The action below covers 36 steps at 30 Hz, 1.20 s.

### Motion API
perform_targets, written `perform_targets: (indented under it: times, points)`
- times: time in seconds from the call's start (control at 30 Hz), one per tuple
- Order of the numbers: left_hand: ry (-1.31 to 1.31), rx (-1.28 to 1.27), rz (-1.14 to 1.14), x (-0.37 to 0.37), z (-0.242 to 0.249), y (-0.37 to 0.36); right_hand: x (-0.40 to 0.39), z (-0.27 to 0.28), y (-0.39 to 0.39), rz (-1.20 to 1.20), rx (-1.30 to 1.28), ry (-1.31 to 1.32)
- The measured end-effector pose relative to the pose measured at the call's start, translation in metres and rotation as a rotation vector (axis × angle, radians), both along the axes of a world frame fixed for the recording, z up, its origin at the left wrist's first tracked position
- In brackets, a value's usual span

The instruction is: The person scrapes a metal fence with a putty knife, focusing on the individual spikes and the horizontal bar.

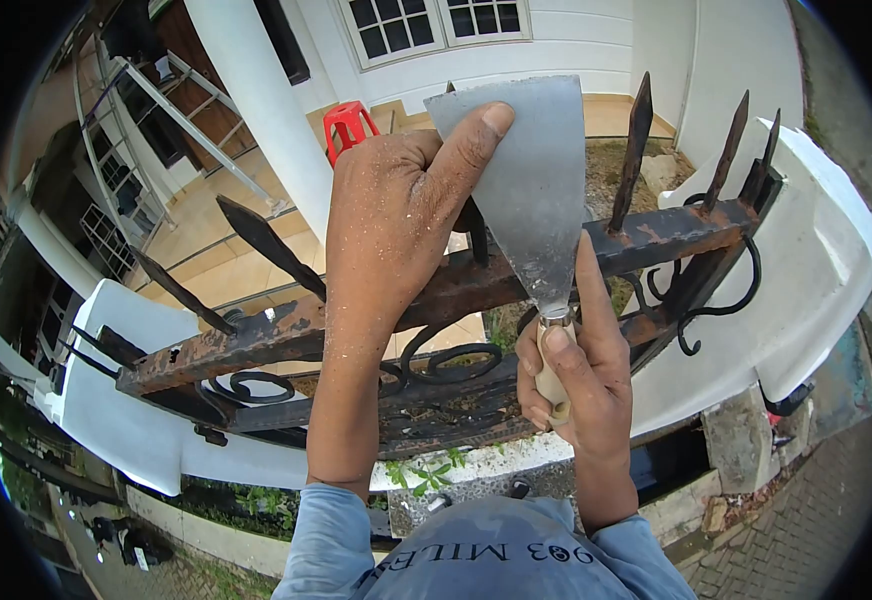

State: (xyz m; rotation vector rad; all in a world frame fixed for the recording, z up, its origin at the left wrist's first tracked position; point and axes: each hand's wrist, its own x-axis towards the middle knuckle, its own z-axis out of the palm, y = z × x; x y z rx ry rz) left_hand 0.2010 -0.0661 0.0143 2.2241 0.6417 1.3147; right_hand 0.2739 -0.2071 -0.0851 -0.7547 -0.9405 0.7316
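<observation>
A wide putty knife (528, 165) with a grey metal blade and a pale handle stands blade-up above a rusty metal fence. My right hand (584, 375) wraps round its handle, index finger stretched along the blade's lower edge. Against the blade's upper left part presses the thumb of my left hand (386, 205); that hand's fingers are curled and partly hidden. Pale specks dust the back of this hand and the forearm. Just behind, the fence's top rail (291, 335) shows brown rust and flaking black paint, with pointed spikes (271, 245) rising from it.
Black scrollwork (451, 360) fills the fence below the rail. White walls (746, 330) flank it. Beyond are a red plastic stool (349, 128), a white column (261, 110) and a ladder (191, 125). Green weeds (431, 475) grow at the fence's foot.
</observation>
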Motion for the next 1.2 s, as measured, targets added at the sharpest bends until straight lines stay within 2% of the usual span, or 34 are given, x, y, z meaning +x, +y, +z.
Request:
perform_targets:
  times: [0.1, 0.3, 0.33, 0.47, 0.57, 0.77, 0.87, 0.97, 1.07, 1.17, 1.2]
  points:
    - [0.003, 0.109, 0.041, 0.000, -0.007, -0.002, -0.001, -0.002, -0.002, -0.007, -0.004, 0.009]
    - [0.019, -0.029, -0.050, 0.001, 0.005, -0.005, 0.000, 0.004, 0.001, -0.011, 0.017, 0.006]
    - [0.043, -0.006, 0.002, 0.000, 0.002, -0.007, -0.001, -0.002, -0.003, 0.005, 0.014, 0.029]
    - [0.079, -0.011, -0.078, -0.002, 0.007, 0.001, 0.003, 0.000, 0.003, 0.028, 0.028, 0.023]
    - [0.110, 0.046, 0.045, -0.004, 0.002, -0.003, 0.000, 0.000, -0.002, 0.014, 0.008, 0.028]
    - [0.071, -0.004, -0.051, -0.002, 0.007, 0.002, 0.002, 0.001, 0.002, 0.009, 0.031, 0.003]
    - [0.075, 0.023, 0.001, -0.002, 0.003, -0.005, 0.000, -0.004, -0.001, 0.005, 0.018, 0.017]
    - [0.078, -0.021, -0.121, -0.002, 0.011, 0.002, 0.000, 0.002, 0.000, -0.004, 0.008, -0.001]
    - [0.144, 0.036, 0.010, -0.003, 0.005, 0.003, 0.001, 0.004, 0.000, -0.014, 0.011, -0.008]
    - [0.153, -0.073, -0.026, -0.003, 0.013, -0.001, 0.001, 0.003, 0.000, -0.013, 0.008, 0.005]
    - [0.110, -0.044, -0.100, -0.001, 0.012, 0.002, 0.001, 0.002, 0.000, 0.002, 0.010, 0.012]
